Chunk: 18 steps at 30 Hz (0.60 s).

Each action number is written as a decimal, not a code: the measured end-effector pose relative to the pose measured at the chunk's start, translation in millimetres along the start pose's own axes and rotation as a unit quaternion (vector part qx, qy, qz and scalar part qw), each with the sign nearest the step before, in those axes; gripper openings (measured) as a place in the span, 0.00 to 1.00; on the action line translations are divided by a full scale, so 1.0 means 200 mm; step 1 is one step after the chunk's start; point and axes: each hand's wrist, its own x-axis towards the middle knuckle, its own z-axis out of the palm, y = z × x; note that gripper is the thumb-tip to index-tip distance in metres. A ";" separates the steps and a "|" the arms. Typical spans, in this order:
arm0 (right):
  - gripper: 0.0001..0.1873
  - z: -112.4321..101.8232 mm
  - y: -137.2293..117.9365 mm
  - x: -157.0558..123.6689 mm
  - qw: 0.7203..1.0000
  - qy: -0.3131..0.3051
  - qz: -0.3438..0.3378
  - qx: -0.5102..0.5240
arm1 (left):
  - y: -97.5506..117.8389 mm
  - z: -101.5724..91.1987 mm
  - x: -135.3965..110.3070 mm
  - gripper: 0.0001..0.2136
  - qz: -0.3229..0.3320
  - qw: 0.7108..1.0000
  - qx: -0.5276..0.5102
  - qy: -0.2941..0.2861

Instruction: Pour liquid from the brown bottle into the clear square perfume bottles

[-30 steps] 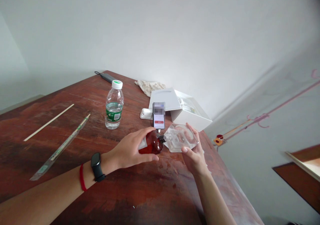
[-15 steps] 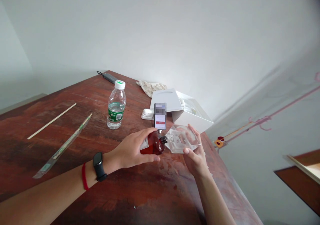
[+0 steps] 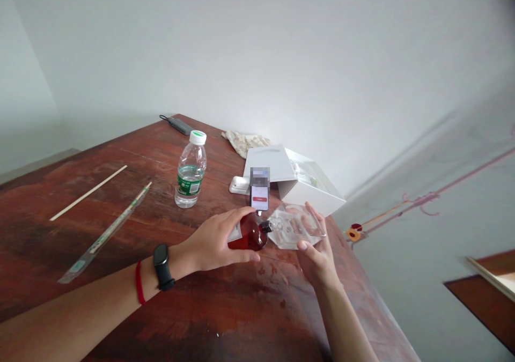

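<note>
My left hand [image 3: 219, 239] is wrapped round a rounded bottle of red-brown liquid [image 3: 254, 232], tipped on its side with its dark neck pointing right. My right hand [image 3: 316, 257] grips a clear, square-sided glass bottle [image 3: 295, 232], also tilted, its narrow mouth facing left. The dark neck and the clear mouth meet or nearly meet; whether liquid passes between them I cannot tell. Just behind the red-brown bottle stands a phone [image 3: 259, 193] with its screen lit. A water bottle [image 3: 190, 174] with a green label stands upright to the left.
On the wooden table [image 3: 177, 319] lie a bare chopstick [image 3: 88, 193] and a wrapped pair of chopsticks [image 3: 107, 233]. A white box [image 3: 317, 190], a white case [image 3: 238, 185], a cloth [image 3: 243, 142] and a grey pouch [image 3: 179, 125] sit farther back, near the wall.
The whole view has shifted slightly, so everything appears a little farther right. Both hands keep their hold, and the two bottles stay mouth to mouth.
</note>
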 end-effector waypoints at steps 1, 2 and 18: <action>0.45 0.00 0.00 0.00 1.000 0.001 -0.001 0.000 | 0.00 0.00 0.00 0.42 -0.001 1.000 0.000 0.003; 0.45 0.00 0.00 0.00 1.000 0.002 -0.002 -0.001 | 0.00 0.00 0.00 0.42 -0.002 1.000 0.000 0.005; 0.44 0.01 -0.01 -0.01 1.000 0.006 -0.002 -0.002 | 0.01 0.00 0.00 0.42 -0.010 1.000 -0.010 0.000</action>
